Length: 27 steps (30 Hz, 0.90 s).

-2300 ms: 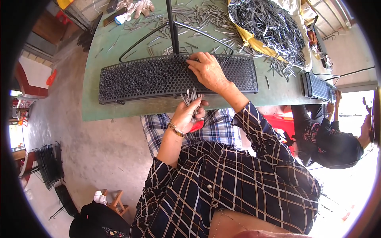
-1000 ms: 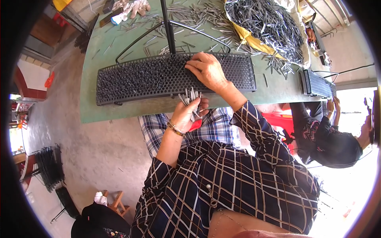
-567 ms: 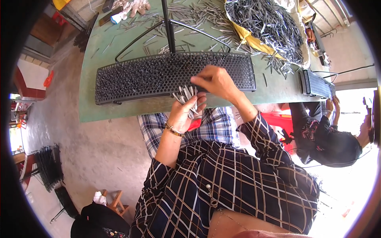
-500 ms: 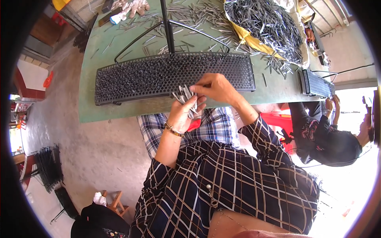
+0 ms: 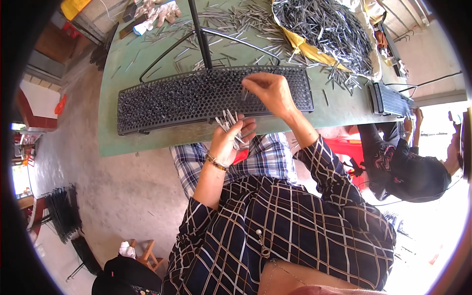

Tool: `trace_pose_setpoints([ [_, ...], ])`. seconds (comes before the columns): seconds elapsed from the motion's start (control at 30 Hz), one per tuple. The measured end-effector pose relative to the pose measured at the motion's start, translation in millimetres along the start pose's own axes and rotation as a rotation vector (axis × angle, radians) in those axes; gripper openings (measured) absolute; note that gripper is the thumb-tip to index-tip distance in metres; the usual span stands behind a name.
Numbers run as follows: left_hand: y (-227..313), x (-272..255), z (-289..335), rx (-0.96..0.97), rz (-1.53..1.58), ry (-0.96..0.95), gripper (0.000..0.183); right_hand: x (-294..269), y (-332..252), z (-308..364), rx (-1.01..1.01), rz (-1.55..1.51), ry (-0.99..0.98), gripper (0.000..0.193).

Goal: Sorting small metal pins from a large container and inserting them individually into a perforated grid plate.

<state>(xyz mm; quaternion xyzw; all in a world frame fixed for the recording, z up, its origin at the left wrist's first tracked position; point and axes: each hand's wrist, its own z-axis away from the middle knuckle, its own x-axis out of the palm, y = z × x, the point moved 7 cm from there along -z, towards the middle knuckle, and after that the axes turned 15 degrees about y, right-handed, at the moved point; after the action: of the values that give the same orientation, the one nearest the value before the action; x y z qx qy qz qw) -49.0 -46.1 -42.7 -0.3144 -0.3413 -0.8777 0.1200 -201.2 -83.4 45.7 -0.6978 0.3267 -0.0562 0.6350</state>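
A black perforated rack (image 5: 196,101), long and slightly curved, lies along the near edge of the green table; many of its holes on the left side look filled with small dark pieces. My left hand (image 5: 227,142) cradles a small bunch of thin metal strips (image 5: 231,124) just in front of the rack, palm up and fingers curled under them. Over the right half of the rack, my right hand (image 5: 273,96) pinches a thin metal strip (image 5: 244,94), blurred, pointing down at the holes.
A heap of metal strips (image 5: 324,34) fills a yellow-edged sack at the back right, with loose strips strewn across the green table (image 5: 113,118). Gloves (image 5: 160,12) lie far left. To the right, another person (image 5: 408,162) works at a second rack (image 5: 391,101).
My right hand has left the bunch in my left hand and moved up over the rack with a strip. My left hand stays nearly in place with its fingers opened slightly.
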Motion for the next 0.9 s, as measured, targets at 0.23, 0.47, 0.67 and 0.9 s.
trace_pose_setpoints([
  [0.23,-3.9,2.2,2.0,-0.035,-0.051,0.003,0.022,8.1,-3.1,-19.6,-0.187,0.126,0.031,0.022],
  [0.47,-5.2,-4.7,-1.0,-0.058,-0.028,0.007,0.020,8.3,0.6,-17.9,-0.264,0.082,0.062,0.023],
  [0.67,-3.9,-0.2,2.2,-0.072,-0.058,-0.007,0.019,8.0,2.4,-18.3,-0.330,0.046,0.034,0.021],
  [0.9,-4.8,-2.7,1.4,-0.071,-0.077,0.002,0.023,15.6,-7.0,-8.5,-0.506,0.145,-0.005,0.016],
])
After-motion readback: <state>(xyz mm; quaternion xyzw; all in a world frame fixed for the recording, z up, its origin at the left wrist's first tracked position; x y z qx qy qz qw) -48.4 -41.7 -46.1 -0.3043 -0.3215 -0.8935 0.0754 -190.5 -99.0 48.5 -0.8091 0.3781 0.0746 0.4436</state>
